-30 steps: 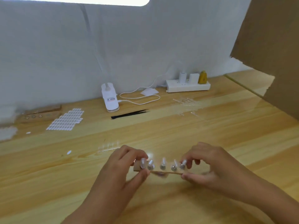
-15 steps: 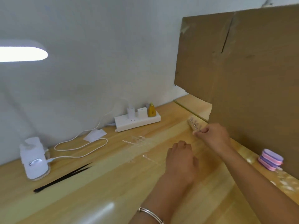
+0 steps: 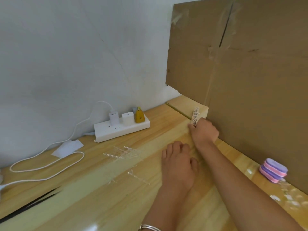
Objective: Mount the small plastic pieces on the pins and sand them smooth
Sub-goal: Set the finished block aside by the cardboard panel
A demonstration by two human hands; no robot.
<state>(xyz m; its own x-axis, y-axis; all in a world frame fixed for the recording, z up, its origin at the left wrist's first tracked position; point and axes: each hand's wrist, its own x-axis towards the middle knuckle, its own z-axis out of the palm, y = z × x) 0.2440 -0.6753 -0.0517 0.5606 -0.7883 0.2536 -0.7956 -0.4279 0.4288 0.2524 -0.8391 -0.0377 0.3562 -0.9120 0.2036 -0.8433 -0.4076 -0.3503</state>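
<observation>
My right hand (image 3: 204, 130) grips one end of the wooden pin strip (image 3: 195, 115), which carries small clear plastic pieces on its pins. The strip reaches out toward the far right of the table, close to the cardboard wall (image 3: 250, 80). My left hand (image 3: 179, 162) hovers over the wooden table (image 3: 100, 197) with loosely curled fingers and holds nothing. A stack of pink and purple sanding blocks (image 3: 273, 170) lies at the foot of the cardboard on the right.
A white power strip (image 3: 121, 129) with plugs sits at the back by the wall, its white cable (image 3: 46, 165) looping left. Clear plastic sprue bits (image 3: 123, 152) are scattered mid-table. Black tweezers (image 3: 28, 205) lie at the left. White scraps (image 3: 290, 197) lie near the right edge.
Both hands held the pin strip in front of me a second ago. My left hand let go, and my right hand carried the strip away to the far right by the cardboard.
</observation>
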